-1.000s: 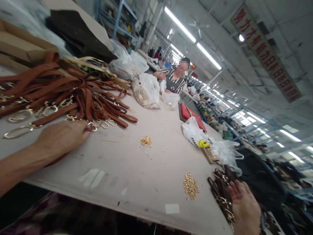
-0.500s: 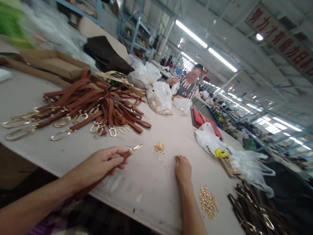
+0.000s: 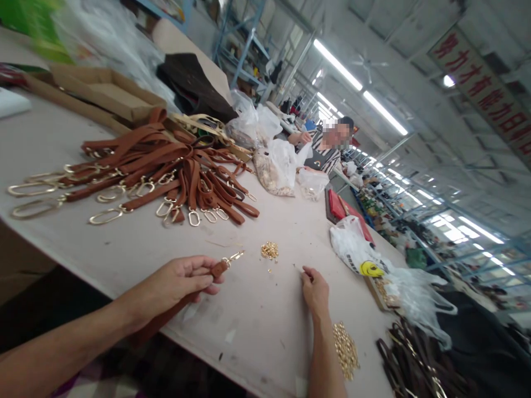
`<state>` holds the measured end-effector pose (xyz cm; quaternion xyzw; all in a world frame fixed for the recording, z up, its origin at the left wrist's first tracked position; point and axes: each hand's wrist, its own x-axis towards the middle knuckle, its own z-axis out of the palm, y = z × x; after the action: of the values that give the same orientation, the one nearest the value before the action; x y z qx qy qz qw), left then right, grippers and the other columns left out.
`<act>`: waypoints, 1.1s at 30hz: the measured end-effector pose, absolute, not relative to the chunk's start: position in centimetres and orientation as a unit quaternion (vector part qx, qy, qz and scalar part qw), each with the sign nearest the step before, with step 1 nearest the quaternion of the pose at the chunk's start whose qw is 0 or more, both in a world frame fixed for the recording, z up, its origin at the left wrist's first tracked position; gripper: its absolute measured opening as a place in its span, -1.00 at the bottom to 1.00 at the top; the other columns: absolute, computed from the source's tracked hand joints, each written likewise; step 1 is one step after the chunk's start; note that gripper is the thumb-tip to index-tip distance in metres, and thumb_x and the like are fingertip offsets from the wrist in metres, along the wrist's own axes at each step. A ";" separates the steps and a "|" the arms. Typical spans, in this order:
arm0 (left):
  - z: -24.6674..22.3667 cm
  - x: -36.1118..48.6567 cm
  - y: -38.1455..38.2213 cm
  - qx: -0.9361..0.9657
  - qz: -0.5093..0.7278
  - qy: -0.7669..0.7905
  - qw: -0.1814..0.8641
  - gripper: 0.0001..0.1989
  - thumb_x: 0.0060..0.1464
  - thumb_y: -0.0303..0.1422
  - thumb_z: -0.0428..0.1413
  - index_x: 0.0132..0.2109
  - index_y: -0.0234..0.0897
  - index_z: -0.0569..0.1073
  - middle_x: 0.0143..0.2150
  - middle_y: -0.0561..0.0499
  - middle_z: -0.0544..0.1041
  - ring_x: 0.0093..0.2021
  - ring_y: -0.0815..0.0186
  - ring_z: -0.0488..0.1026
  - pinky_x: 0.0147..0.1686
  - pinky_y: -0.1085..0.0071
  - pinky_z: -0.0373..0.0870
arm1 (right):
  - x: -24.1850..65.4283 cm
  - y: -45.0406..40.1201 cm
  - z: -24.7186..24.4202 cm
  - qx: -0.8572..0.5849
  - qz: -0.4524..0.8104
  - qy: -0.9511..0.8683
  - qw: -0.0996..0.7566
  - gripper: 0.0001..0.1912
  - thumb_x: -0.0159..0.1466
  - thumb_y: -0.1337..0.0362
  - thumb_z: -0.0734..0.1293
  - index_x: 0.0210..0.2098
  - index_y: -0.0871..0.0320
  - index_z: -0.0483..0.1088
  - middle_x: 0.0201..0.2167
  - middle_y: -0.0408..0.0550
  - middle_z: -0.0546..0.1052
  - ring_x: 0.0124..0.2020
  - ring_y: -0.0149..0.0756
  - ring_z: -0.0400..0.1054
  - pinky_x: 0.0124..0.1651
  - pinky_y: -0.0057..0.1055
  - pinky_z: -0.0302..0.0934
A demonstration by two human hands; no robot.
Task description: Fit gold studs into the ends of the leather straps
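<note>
My left hand (image 3: 186, 284) is closed around a brown leather strap (image 3: 219, 269), near its end. A gold clasp (image 3: 235, 256) sticks out past the fingertips, and the strap's other part hangs down over the table's front edge. My right hand (image 3: 316, 287) rests at the table, its fingers curled together; whatever they may hold is hidden or too small to see. Between and beyond the hands lies a small pile of gold metal pieces (image 3: 269, 250). Beside the right forearm is a larger pile of gold studs (image 3: 345, 351).
Brown straps with gold rings (image 3: 166, 166) lie heaped at the left. Dark straps (image 3: 410, 359) are bunched at the right, near a plastic bag with a smiley (image 3: 371, 269). Beyond them are a cardboard box (image 3: 108, 97), a filled clear bag (image 3: 276, 168) and a seated person (image 3: 323, 149).
My left hand has shifted slightly right with the strap. The right hand's fingers have moved a little on the table. The whole view has turned slightly.
</note>
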<state>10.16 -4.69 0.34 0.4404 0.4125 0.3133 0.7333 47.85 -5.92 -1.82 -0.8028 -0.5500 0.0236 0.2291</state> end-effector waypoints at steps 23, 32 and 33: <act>0.2 11.3 -5.5 0.425 0.313 0.382 0.759 -0.69 -0.02 -0.32 0.17 -0.09 -0.32 0.48 -0.18 -0.04 0.58 -0.28 0.30 0.54 -0.44 0.51 0.25 | 43.4 -4.7 1.0 -0.829 0.163 -0.471 0.254 -0.83 0.08 0.19 0.37 -0.56 0.13 0.49 -0.63 -0.09 0.48 -0.43 -0.19 0.41 -0.28 -0.31 0.23; -0.2 13.7 -6.2 0.437 0.314 0.368 0.758 -0.74 -0.06 -0.36 0.14 -0.16 -0.33 0.50 -0.22 -0.02 0.57 -0.29 0.29 0.53 -0.51 0.54 0.13 | 34.1 -9.7 -1.2 -0.660 0.374 -0.418 0.501 -0.76 0.02 0.13 0.45 -0.38 0.13 0.44 -0.49 -0.17 0.52 -0.45 -0.33 0.41 -0.30 -0.36 0.34; -0.2 14.0 -6.4 0.443 0.315 0.364 0.756 -0.75 -0.06 -0.36 0.14 -0.18 -0.33 0.50 -0.25 -0.01 0.58 -0.30 0.29 0.53 -0.51 0.53 0.14 | 33.1 -10.1 -1.3 -0.642 0.387 -0.415 0.515 -0.76 0.01 0.16 0.47 -0.38 0.12 0.44 -0.48 -0.17 0.53 -0.44 -0.34 0.41 -0.29 -0.37 0.34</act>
<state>13.98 -6.37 -0.19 0.4435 0.3643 0.3147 0.7560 33.12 -10.06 -1.32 -0.6419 -0.4153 0.3873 0.5153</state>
